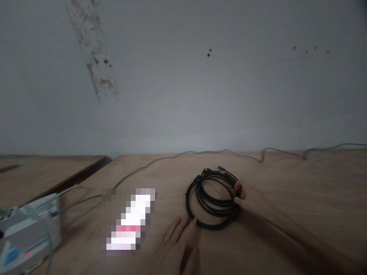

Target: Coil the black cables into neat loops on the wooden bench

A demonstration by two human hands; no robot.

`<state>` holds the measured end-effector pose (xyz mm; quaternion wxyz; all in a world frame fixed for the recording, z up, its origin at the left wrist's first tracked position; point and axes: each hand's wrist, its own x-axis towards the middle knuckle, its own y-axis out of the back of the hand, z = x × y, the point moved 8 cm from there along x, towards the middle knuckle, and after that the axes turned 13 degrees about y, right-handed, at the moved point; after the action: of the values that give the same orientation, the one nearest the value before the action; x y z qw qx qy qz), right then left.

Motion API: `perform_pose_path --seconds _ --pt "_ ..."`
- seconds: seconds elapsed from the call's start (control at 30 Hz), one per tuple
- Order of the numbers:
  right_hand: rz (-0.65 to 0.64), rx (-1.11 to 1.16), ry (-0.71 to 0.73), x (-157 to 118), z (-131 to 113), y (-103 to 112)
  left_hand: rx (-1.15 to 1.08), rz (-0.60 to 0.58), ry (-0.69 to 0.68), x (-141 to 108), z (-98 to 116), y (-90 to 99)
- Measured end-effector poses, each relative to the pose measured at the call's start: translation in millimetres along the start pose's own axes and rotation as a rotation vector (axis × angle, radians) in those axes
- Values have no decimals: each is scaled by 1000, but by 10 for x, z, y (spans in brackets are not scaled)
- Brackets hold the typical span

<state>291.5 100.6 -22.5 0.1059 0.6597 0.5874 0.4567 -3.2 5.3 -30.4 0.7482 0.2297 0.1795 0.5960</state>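
A coil of black cable [212,225] lies on the wooden table [160,179], with several loops and a connector end sticking out at its top. My right hand [246,196] grips the right side of the coil, fingers and thumb wrapped round the loops. Palm down at the coil's lower left is my left hand [177,240]; its fingers are spread on the table, one fingertip close to the outer loop, and it holds nothing.
A bright pixelated patch [132,217] covers something left of my left hand. At the far left stands a white box-like device [31,233] with a red light. A thin grey cable [163,158] runs from it along the wall [183,95].
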Motion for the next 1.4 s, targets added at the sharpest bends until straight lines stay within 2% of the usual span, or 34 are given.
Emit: perform_pose_path --seconds 0.17,0.2,0.27,0.33,0.4,0.53,0.67,0.7,0.77,0.8,0.87,0.9,1.0,1.03,1.1,1.2,1.27,1.4 --pt "-23 489 -236 2 155 -132 -65 -30 -48 34 -63 -61" --pt "-35 542 -262 4 144 -142 -79 -19 -61 26 -49 -64" --pt "-32 608 -302 1 121 -137 -80 81 -55 -2 -13 -5" --pt "39 667 -329 -13 116 -114 -15 94 -31 -27 33 -1" --pt "153 739 -336 -38 126 -96 73 17 -19 -35 65 -48" --pt "360 788 -285 -116 133 -76 116 39 -25 -8 15 9" --pt "443 757 -218 -187 47 -41 88 4 -31 18 -70 -35" --pt "444 761 -203 -197 12 -36 77 7 -38 13 -64 -41" --pt "421 751 -170 -202 -64 -33 37 104 -33 -7 -36 24" --pt "403 734 -150 -199 -99 -34 27 110 -34 -18 -14 24" --pt "347 681 -111 -187 -150 -54 30 35 -22 -31 18 -41" --pt "309 650 -92 -179 -166 -76 39 39 -19 -38 32 -41" --pt "182 550 -47 -158 -174 -165 74 192 -34 -76 89 74" --pt "152 518 -33 -154 -169 -188 139 157 -17 -76 99 45" --pt "124 477 2 -145 -168 -207 291 226 53 -90 115 111" --pt "132 458 46 -137 -189 -186 514 246 121 -107 185 169" --pt "145 438 54 -137 -203 -158 576 270 142 -117 235 207" --pt "133 413 32 -141 -208 -166 604 225 135 -105 242 135"
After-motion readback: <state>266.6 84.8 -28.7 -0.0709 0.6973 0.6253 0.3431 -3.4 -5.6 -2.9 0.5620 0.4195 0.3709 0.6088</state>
